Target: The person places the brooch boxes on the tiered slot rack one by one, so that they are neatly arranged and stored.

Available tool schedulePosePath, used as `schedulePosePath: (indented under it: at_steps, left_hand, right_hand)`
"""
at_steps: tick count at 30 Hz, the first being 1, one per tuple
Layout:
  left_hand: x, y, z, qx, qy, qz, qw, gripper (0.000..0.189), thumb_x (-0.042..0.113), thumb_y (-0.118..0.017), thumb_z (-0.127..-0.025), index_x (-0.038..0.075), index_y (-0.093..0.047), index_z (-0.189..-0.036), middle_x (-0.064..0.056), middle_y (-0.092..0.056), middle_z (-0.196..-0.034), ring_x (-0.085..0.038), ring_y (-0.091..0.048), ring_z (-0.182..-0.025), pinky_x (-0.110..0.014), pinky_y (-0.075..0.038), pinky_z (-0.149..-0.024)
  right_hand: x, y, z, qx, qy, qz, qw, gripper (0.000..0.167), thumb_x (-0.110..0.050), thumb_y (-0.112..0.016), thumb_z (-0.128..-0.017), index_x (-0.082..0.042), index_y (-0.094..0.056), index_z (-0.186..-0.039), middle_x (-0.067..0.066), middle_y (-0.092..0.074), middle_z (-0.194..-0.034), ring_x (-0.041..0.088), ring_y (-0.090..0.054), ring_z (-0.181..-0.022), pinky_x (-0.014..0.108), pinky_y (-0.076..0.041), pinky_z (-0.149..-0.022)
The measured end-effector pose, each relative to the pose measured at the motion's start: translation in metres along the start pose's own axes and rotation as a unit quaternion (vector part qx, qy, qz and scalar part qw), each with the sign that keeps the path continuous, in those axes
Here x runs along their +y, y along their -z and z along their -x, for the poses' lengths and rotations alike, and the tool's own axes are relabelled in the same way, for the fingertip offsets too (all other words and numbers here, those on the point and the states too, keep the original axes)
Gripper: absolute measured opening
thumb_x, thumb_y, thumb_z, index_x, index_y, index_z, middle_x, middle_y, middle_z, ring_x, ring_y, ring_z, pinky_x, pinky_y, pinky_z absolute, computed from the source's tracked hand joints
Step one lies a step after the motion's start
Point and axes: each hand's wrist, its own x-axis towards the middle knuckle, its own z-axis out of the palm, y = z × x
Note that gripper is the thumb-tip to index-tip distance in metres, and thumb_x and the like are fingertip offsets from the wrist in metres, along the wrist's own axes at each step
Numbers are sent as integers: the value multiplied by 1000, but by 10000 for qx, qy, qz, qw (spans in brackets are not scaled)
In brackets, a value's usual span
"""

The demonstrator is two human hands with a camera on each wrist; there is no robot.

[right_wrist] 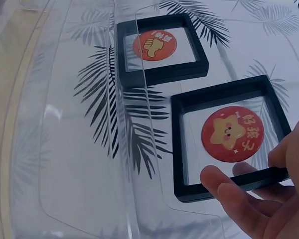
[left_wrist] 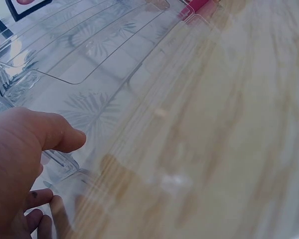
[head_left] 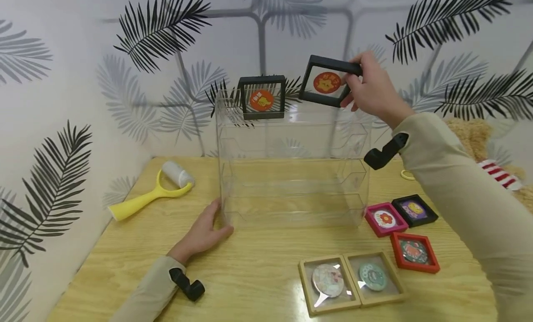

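tilted black frame point(head_left: 331, 62), seemingly clear-paned, round red star badge point(right_wrist: 232, 133)

"好孩子" on a red star badge point(right_wrist: 232, 134), "真棒!" on a red thumbs-up badge point(right_wrist: 155, 45)

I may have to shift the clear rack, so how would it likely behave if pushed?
The clear rack would probably keep its shape, since its thin walls and shelves look straight and rigid. It may be light for its size, being mostly open space. A push up high could perhaps tip it or dislodge the thumbs-up frame standing near its top.
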Motion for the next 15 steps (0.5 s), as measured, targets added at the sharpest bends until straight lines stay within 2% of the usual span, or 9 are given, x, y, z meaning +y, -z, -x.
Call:
schedulePosePath:
  at_steps: [5, 11, 15]
  left_hand:
    - [0, -1, -4, -24, -107, 21, 9999, 77, 16, -68, -85, -8, -27, -146, -30, -36, -146, -44, -33, -137, -57, -27, -111]
    - [-1, 1, -2, 13, -106, 63, 9999, 77, 14, -68, -85, -6, -27, -146, -29, -36, -147, -43, -33, -138, -57, -27, -111]
    - [-1, 1, 0, -5, -118, -7, 9999, 75, 16, -67, -85, -6, -28, -146, -29, -37, -146, -44, -33, -137, -58, -27, -110]
  right_hand:
    - [-2, 4, -12, -147, -122, 615, 9979, 32, -19, -32, -103, -3, -37, -129, 19, -59, -122, 4, -63, -55, 25, -51, -52]
    - [-6, 2, -25, -746, -353, 841, 9930, 41, -17, -32, -103, 0, -34, -140, 23, -57, -126, 7, -66, -61, 24, -53, -55]
    - [-4, -2, -26, -1024, -472, 932, 9892, 44, -14, -36, -101, 2, -34, -142, 25, -59, -121, 9, -66, -61, 26, -53, -57]
